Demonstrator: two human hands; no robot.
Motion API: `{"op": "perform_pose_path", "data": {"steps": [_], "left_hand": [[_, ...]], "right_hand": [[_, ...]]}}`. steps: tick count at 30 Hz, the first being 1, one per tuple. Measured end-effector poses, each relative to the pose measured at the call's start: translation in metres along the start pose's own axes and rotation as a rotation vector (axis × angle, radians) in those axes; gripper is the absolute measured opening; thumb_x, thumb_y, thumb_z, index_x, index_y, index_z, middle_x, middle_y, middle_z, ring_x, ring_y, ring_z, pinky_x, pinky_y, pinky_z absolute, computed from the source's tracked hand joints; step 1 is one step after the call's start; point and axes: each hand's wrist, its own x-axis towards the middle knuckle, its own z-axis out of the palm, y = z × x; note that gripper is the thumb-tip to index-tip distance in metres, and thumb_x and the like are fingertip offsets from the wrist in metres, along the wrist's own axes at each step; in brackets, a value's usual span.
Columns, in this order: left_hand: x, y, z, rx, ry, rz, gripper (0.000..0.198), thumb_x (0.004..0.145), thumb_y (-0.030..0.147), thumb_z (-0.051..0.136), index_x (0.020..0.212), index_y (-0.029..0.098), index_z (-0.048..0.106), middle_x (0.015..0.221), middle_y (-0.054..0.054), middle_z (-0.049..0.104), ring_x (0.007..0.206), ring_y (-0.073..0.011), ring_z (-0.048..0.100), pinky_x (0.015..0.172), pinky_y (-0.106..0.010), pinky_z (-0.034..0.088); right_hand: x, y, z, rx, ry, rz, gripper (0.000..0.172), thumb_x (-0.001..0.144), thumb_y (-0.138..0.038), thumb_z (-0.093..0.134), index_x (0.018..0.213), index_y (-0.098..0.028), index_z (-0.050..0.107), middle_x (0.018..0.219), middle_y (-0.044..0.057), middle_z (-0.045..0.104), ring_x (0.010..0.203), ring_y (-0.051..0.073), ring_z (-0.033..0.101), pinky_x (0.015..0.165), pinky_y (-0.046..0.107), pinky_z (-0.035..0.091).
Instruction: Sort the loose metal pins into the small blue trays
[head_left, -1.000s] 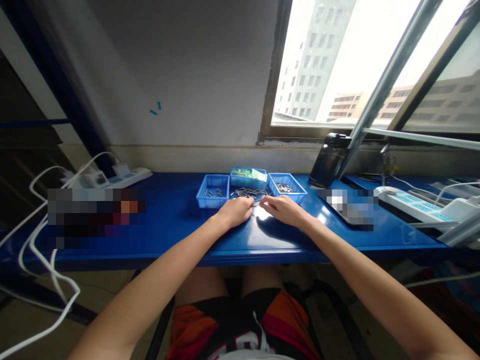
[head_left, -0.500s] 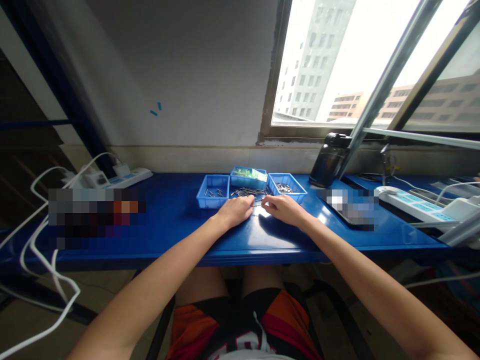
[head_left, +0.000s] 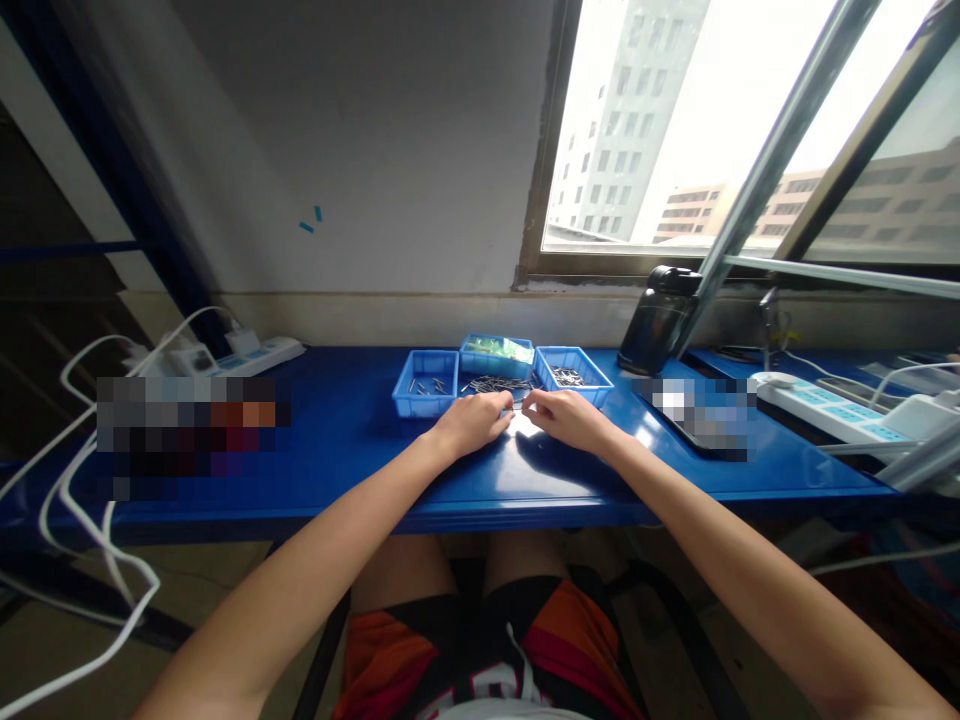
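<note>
We see both hands at the near edge of the pile (head_left: 499, 385), close together with a narrow gap between. Left hand (head_left: 474, 424) sits near-left of the pile, palm down, fingers curled, tips pinched. Right hand (head_left: 566, 416) sits near-right, thumb and index drawn together. Both sets of fingertips pinch at a thin piece (head_left: 517, 406), just in front of the pile: slim, straight, rod-like, metal-looking. Too small for us to tell whether it is one part or two joined; most of it is covered by fingers.

We note the pile itself: many slim dark-grey rods, shiny in spots, lying crisscross, loose on the blue desk (head_left: 337, 425). Left of the pile, left bin (head_left: 424, 405), blue plastic, with a few scattered slim rods. Behind the pile, middle bin (head_left: 495, 368), blue, with bright green, glossy contents we can't identify. Right of the pile, right bin (head_left: 591, 397), blue, with a heap of short silvery pieces.

Further right of the pile we have a black bottle (head_left: 654, 330), a pixelated flat item (head_left: 697, 425), then a white power strip (head_left: 832, 408). Far left of it, a pixelated patch (head_left: 187, 430) and white cables (head_left: 150, 590). Beyond the pile, wall (head_left: 375, 150) and window (head_left: 562, 262).
</note>
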Motion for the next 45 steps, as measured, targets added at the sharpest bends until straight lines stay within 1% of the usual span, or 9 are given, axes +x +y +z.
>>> {"op": "perform_pose_path", "data": {"steps": [6, 11, 15, 19, 27, 32, 35, 40, 45], "left_hand": [[0.0004, -0.0007, -0.0008, -0.058, 0.063, 0.050, 0.021, 0.087, 0.032, 0.041, 0.098, 0.021, 0.055, 0.089, -0.002, 0.064, 0.080, -0.0155, 0.061, 0.069, -0.023, 0.046], [-0.0005, -0.0001, -0.0020, -0.098, 0.077, 0.107, 0.022, 0.087, 0.028, 0.041, 0.103, 0.023, 0.056, 0.098, -0.001, 0.061, 0.087, -0.0138, 0.060, 0.076, -0.023, 0.046], [-0.0011, 0.0015, -0.0028, -0.074, 0.088, 0.046, 0.018, 0.085, 0.029, 0.043, 0.095, 0.021, 0.055, 0.089, -0.002, 0.063, 0.080, -0.0149, 0.061, 0.071, -0.023, 0.047], [-0.0010, 0.0010, -0.0013, 0.005, 0.020, -0.017, 0.016, 0.084, 0.031, 0.045, 0.093, 0.020, 0.053, 0.078, -0.002, 0.064, 0.073, -0.0184, 0.063, 0.065, -0.026, 0.046], [0.0003, 0.0006, -0.0030, -0.011, -0.015, -0.013, 0.020, 0.087, 0.033, 0.043, 0.096, 0.021, 0.055, 0.087, -0.004, 0.065, 0.081, -0.0180, 0.063, 0.071, -0.025, 0.046], [0.0005, -0.0001, -0.0019, -0.040, 0.002, 0.000, 0.020, 0.087, 0.035, 0.043, 0.091, 0.021, 0.057, 0.085, -0.003, 0.066, 0.078, -0.0173, 0.062, 0.067, -0.024, 0.046], [0.0003, -0.0007, -0.0010, -0.005, 0.006, -0.028, 0.022, 0.087, 0.035, 0.041, 0.088, 0.019, 0.056, 0.080, -0.005, 0.066, 0.075, -0.0190, 0.063, 0.064, -0.025, 0.046], [-0.0003, -0.0006, -0.0017, 0.007, 0.030, -0.065, 0.021, 0.088, 0.032, 0.039, 0.092, 0.018, 0.053, 0.079, -0.006, 0.065, 0.072, -0.0189, 0.063, 0.062, -0.025, 0.046], [-0.0007, 0.0011, -0.0026, 0.003, 0.074, -0.006, 0.019, 0.089, 0.031, 0.037, 0.095, 0.020, 0.051, 0.080, -0.004, 0.065, 0.071, -0.0175, 0.063, 0.062, -0.024, 0.046]], "right_hand": [[-0.0005, -0.0001, 0.0018, 0.015, 0.000, -0.027, 0.020, 0.086, -0.030, 0.043, 0.088, -0.019, 0.060, 0.058, 0.000, 0.058, 0.050, 0.010, 0.048, 0.052, 0.020, 0.030], [-0.0007, -0.0001, 0.0033, 0.013, -0.030, -0.031, 0.025, 0.088, -0.034, 0.041, 0.086, -0.018, 0.059, 0.062, 0.002, 0.059, 0.054, 0.011, 0.051, 0.054, 0.020, 0.032], [0.0001, -0.0010, 0.0015, -0.005, -0.058, 0.005, 0.023, 0.087, -0.032, 0.042, 0.092, -0.019, 0.060, 0.059, 0.000, 0.058, 0.051, 0.010, 0.049, 0.052, 0.020, 0.031], [0.0002, -0.0033, -0.0015, -0.007, -0.031, 0.016, 0.022, 0.086, -0.031, 0.044, 0.096, -0.019, 0.060, 0.057, -0.002, 0.056, 0.050, 0.009, 0.047, 0.052, 0.020, 0.030], [-0.0013, -0.0052, -0.0029, 0.018, -0.048, -0.027, 0.028, 0.089, -0.035, 0.039, 0.094, -0.019, 0.060, 0.061, 0.001, 0.060, 0.052, 0.011, 0.052, 0.053, 0.021, 0.033], [-0.0006, -0.0039, -0.0026, 0.000, -0.067, -0.019, 0.031, 0.090, -0.036, 0.035, 0.095, -0.019, 0.060, 0.067, 0.005, 0.064, 0.058, 0.014, 0.056, 0.056, 0.021, 0.034], [0.0000, -0.0023, -0.0032, -0.027, -0.050, 0.011, 0.029, 0.090, -0.035, 0.037, 0.095, -0.019, 0.060, 0.064, 0.003, 0.063, 0.055, 0.013, 0.055, 0.055, 0.021, 0.033], [0.0005, 0.0000, -0.0029, -0.051, -0.030, 0.044, 0.026, 0.089, -0.033, 0.039, 0.095, -0.020, 0.061, 0.060, 0.001, 0.060, 0.053, 0.012, 0.052, 0.053, 0.021, 0.031], [0.0002, -0.0011, -0.0002, -0.033, -0.064, 0.019, 0.025, 0.088, -0.032, 0.040, 0.092, -0.020, 0.062, 0.058, 0.001, 0.059, 0.051, 0.011, 0.050, 0.053, 0.021, 0.030]]}}
